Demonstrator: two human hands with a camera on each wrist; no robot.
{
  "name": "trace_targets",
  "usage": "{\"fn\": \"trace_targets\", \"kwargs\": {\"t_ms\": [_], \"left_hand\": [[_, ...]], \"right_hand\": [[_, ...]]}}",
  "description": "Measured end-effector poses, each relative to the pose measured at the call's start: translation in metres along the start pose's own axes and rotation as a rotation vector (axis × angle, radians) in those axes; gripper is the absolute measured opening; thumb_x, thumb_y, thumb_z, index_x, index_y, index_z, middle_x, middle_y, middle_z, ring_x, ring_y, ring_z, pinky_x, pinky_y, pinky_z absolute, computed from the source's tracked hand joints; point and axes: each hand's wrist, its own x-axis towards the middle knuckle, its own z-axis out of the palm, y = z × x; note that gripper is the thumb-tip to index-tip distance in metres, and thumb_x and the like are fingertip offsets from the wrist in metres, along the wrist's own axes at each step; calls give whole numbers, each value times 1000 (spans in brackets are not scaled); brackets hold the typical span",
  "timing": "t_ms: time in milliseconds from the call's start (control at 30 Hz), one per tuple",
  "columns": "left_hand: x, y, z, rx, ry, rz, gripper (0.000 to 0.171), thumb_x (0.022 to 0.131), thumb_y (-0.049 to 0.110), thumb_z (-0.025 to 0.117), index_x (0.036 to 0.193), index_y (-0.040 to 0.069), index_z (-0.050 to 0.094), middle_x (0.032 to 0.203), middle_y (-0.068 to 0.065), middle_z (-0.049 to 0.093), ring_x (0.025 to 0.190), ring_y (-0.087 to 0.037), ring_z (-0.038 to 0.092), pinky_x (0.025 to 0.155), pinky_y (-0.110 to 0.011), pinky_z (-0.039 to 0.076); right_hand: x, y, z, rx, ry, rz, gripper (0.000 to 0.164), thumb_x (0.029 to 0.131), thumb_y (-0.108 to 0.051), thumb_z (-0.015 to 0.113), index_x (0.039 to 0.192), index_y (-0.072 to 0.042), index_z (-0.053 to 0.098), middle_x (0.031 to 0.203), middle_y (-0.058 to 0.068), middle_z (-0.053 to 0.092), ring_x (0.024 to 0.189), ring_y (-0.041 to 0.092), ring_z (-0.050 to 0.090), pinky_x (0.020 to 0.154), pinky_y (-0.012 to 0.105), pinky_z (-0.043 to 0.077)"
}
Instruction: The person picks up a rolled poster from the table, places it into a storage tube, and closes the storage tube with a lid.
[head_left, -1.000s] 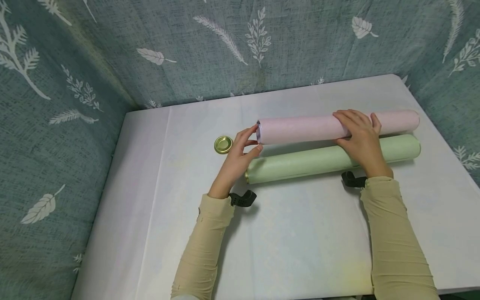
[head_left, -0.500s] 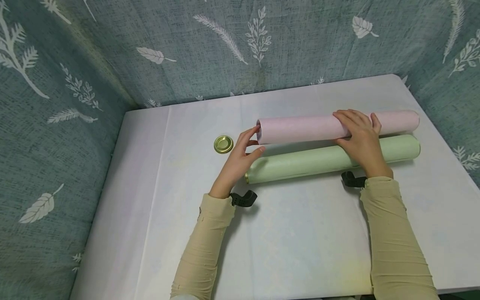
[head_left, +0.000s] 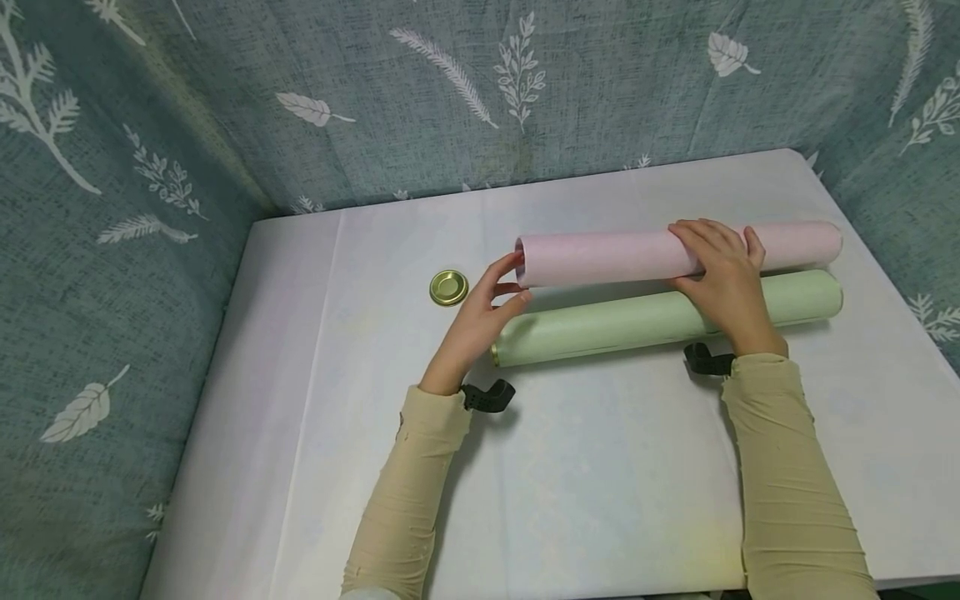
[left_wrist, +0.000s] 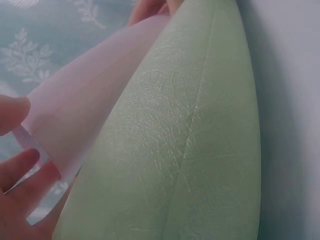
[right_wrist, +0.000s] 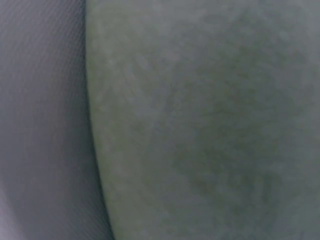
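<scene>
A long pink tube [head_left: 592, 257] lies across the table with its hollow left end showing. My right hand [head_left: 720, 271] grips it from above right of its middle, thumb on the near side and fingers over the top. My left hand [head_left: 476, 321] is at the open left end, fingertips at the rim and partly inside, thumb apart from it. In the left wrist view, the left fingers [left_wrist: 35, 185] touch the pink rim. A green tube [head_left: 600, 329] with a gold edge at its left end lies just in front, below both hands; it fills most of the right wrist view.
A round gold cap [head_left: 448, 287] lies flat on the white table [head_left: 375, 350], left of the tubes. Teal leaf-patterned cloth [head_left: 600, 100] rises behind the table and at both sides. A black wrist mount [head_left: 487, 396] sticks out from each wrist.
My left fingertips have moved slightly right, a little farther into the pink tube's open end. My right hand, both tubes and the gold cap stay in place.
</scene>
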Motion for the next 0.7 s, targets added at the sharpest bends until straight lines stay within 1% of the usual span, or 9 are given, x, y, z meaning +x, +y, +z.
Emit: {"fn": "trace_targets", "kwargs": {"t_ms": [133,433,600,700], "left_hand": [[0,0,-1,-7,16,-4,54,90,21,54,139,20,31,138,7,33,113,-16,44,85,-34,44],[1,-1,-4,-60,38,31,49,91,14,52,136,11,34,131,-5,43,106,-18,50,82,-36,47],[-1,-1,-11,-65,64,34,42,92,11,49,132,10,39,127,-12,46,105,-17,52,83,-37,46],[-2,-1,-18,-42,86,23,38,92,13,49,129,12,43,126,-11,48,103,-17,52,83,-36,46]], "right_hand": [[0,0,-1,-2,-7,9,71,66,-8,78,129,-21,49,132,-1,45,126,18,30,104,45,-3],[0,-1,0,-5,-7,9,70,66,-7,78,128,-21,49,132,-1,45,125,19,30,104,45,-2],[0,-1,0,-7,-11,13,70,67,-7,78,129,-21,49,132,0,45,126,19,30,104,45,-3],[0,0,0,-7,-15,18,70,67,-7,78,129,-20,49,132,0,45,126,19,30,104,44,-3]]}}
